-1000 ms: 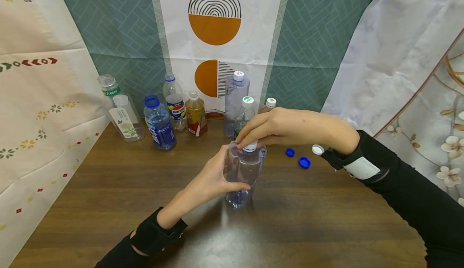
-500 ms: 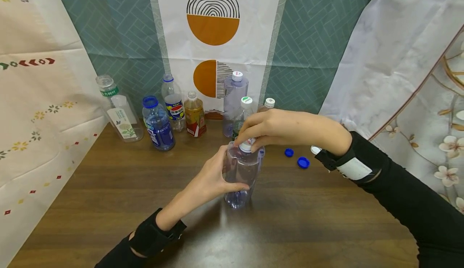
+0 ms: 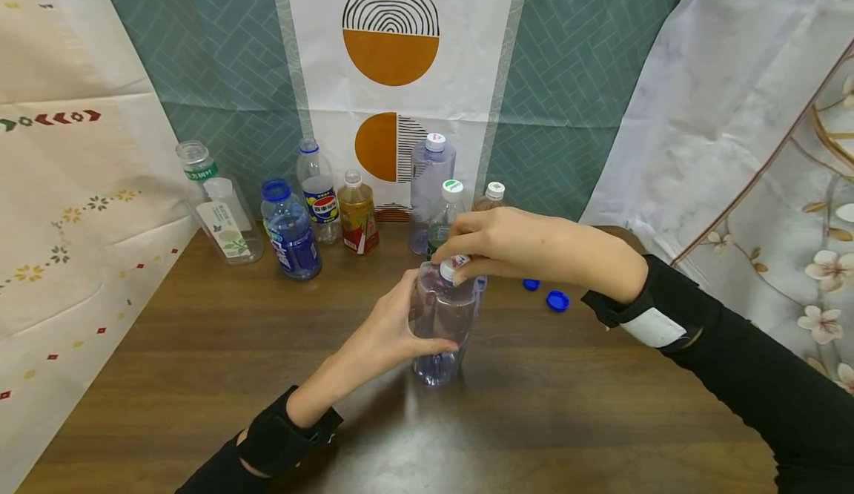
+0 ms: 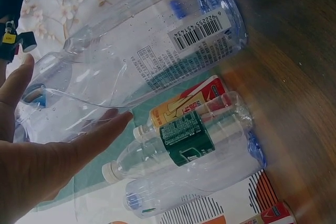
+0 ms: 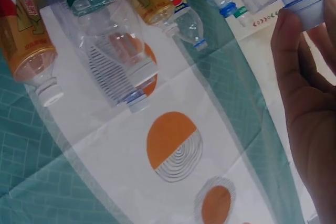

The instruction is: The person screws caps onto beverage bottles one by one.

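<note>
A large clear plastic bottle (image 3: 448,316) stands upright near the middle of the table. My left hand (image 3: 390,325) grips its body from the left, thumb in front; in the left wrist view the bottle (image 4: 152,51) shows a printed barcode. From above, my right hand (image 3: 507,245) pinches the white cap (image 3: 451,267) on the bottle's neck between thumb and fingers. The right wrist view shows that cap (image 5: 306,11) between the fingertips, at the bottle's mouth. Whether the cap is tight cannot be seen.
Behind stand capped bottles: a tall clear one (image 3: 432,182), a green-labelled one (image 3: 445,216) and a partly hidden one (image 3: 492,194). Uncapped ones are at left: a tilted clear bottle (image 3: 223,212), a blue-labelled bottle (image 3: 291,234), a Pepsi bottle (image 3: 321,197) and a tea bottle (image 3: 358,216). Blue caps (image 3: 557,301) lie right.
My right fingers have shifted around the white cap, and more of its top shows now. The right wrist has dropped slightly, covering the loose white cap on the table. The left hand keeps its grip.
</note>
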The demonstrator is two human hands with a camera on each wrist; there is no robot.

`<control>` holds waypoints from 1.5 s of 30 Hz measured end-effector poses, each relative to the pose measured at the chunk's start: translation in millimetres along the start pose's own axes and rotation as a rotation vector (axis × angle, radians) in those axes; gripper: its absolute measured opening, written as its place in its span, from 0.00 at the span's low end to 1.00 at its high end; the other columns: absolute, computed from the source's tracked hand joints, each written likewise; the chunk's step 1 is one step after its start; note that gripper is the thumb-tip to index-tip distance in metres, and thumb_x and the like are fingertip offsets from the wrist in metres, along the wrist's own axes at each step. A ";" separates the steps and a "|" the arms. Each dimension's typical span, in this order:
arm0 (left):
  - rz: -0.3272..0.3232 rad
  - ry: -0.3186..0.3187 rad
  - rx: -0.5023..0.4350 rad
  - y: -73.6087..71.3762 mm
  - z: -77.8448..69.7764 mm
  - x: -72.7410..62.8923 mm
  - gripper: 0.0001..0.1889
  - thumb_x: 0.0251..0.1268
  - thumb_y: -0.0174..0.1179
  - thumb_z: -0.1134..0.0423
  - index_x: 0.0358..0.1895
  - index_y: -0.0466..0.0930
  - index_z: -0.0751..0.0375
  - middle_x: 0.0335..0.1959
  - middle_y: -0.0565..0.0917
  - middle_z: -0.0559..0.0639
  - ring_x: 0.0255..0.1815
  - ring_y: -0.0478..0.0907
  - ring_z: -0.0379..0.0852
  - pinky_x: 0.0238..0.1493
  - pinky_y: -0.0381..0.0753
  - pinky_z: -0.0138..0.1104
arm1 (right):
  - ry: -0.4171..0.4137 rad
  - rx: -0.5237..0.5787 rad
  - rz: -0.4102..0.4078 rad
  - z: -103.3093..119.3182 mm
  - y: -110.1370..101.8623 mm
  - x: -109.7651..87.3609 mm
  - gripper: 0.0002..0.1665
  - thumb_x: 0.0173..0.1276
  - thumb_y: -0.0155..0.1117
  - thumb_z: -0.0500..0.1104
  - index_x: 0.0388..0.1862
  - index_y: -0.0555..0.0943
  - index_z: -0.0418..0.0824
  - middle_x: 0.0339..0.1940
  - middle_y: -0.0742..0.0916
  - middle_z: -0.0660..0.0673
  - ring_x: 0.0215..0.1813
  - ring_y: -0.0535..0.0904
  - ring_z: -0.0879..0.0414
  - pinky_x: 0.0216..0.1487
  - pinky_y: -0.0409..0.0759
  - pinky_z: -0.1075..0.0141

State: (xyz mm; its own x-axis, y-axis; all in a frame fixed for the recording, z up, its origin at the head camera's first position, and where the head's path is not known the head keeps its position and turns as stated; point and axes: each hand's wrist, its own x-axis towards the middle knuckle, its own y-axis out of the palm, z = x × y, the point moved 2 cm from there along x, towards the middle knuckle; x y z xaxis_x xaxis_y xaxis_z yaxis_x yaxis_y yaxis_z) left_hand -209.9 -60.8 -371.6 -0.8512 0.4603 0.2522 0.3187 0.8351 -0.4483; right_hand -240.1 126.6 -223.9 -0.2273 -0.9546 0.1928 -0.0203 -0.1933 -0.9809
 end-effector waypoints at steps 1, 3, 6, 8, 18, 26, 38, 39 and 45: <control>0.004 0.004 -0.006 0.2 0.3 0.1 0.50 0.45 0.83 0.59 0.71 0.60 0.57 0.63 0.76 0.52 0.60 0.79 0.48 0.58 0.83 0.40 | -0.001 0.016 0.002 -0.2 -0.5 -0.4 0.18 0.67 0.72 0.42 0.54 0.86 0.39 0.37 0.82 0.46 0.33 0.78 0.57 0.37 0.83 0.71; 0.013 0.003 -0.018 0.5 0.6 0.4 0.50 0.46 0.83 0.59 0.71 0.60 0.57 0.64 0.76 0.52 0.60 0.79 0.48 0.58 0.83 0.41 | -0.001 0.044 0.012 -1.0 -1.5 -0.6 0.19 0.66 0.73 0.42 0.55 0.86 0.39 0.37 0.82 0.46 0.34 0.78 0.57 0.37 0.83 0.71; 0.026 -0.002 -0.028 0.5 0.6 0.6 0.50 0.47 0.83 0.59 0.72 0.59 0.56 0.65 0.75 0.52 0.61 0.78 0.49 0.58 0.83 0.41 | -0.014 0.056 0.038 -1.8 -3.4 -1.0 0.21 0.66 0.73 0.43 0.57 0.86 0.39 0.42 0.85 0.46 0.39 0.81 0.55 0.41 0.84 0.70; 0.032 -0.007 -0.037 0.1 0.1 0.6 0.50 0.47 0.83 0.60 0.72 0.58 0.56 0.65 0.74 0.53 0.61 0.78 0.49 0.59 0.83 0.43 | -0.033 0.062 0.064 -2.0 -5.8 -1.4 0.21 0.66 0.73 0.42 0.58 0.85 0.39 0.48 0.86 0.45 0.44 0.82 0.53 0.44 0.85 0.69; 0.021 -0.003 -0.022 -1.0 0.6 0.3 0.52 0.47 0.83 0.60 0.73 0.57 0.57 0.65 0.74 0.54 0.62 0.78 0.51 0.58 0.83 0.44 | -0.108 0.146 0.049 -8.0 -7.3 -5.0 0.22 0.66 0.72 0.36 0.59 0.83 0.38 0.56 0.86 0.45 0.55 0.81 0.51 0.53 0.85 0.64; 0.030 0.001 -0.029 -1.6 0.8 -0.4 0.51 0.46 0.83 0.60 0.72 0.58 0.56 0.65 0.74 0.53 0.62 0.78 0.50 0.58 0.83 0.42 | -0.120 0.112 -0.007 -9.0 -2.4 -2.9 0.19 0.65 0.73 0.37 0.55 0.83 0.36 0.50 0.87 0.44 0.52 0.82 0.51 0.53 0.85 0.63; 0.020 0.032 -0.001 -4.1 1.0 1.2 0.51 0.44 0.84 0.61 0.71 0.60 0.58 0.64 0.75 0.53 0.61 0.78 0.49 0.57 0.83 0.41 | -0.038 0.030 -0.115 1.0 3.6 -6.2 0.19 0.62 0.76 0.38 0.51 0.85 0.36 0.47 0.87 0.45 0.46 0.80 0.54 0.44 0.84 0.68; 0.019 0.034 -0.001 -4.1 0.9 1.2 0.51 0.44 0.84 0.61 0.71 0.60 0.58 0.64 0.75 0.53 0.61 0.78 0.49 0.57 0.83 0.41 | -0.022 0.033 -0.119 1.5 4.5 -7.1 0.19 0.62 0.76 0.38 0.52 0.85 0.36 0.47 0.87 0.46 0.47 0.80 0.54 0.45 0.84 0.68; 0.029 0.027 -0.023 -1.8 3.2 1.4 0.51 0.45 0.83 0.61 0.72 0.59 0.58 0.64 0.75 0.53 0.60 0.78 0.50 0.57 0.83 0.43 | 0.014 0.038 -0.227 8.8 14.9 -16.4 0.21 0.60 0.76 0.35 0.54 0.84 0.36 0.50 0.88 0.46 0.52 0.80 0.52 0.52 0.84 0.63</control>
State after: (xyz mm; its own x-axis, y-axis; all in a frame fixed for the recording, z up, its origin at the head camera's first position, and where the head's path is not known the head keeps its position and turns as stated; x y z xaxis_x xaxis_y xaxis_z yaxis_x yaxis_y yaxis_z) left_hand -213.0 -62.6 -373.2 -0.8300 0.4918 0.2631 0.3524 0.8280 -0.4362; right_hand -228.1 137.4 -241.5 -0.2345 -0.8826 0.4074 -0.0359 -0.4110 -0.9109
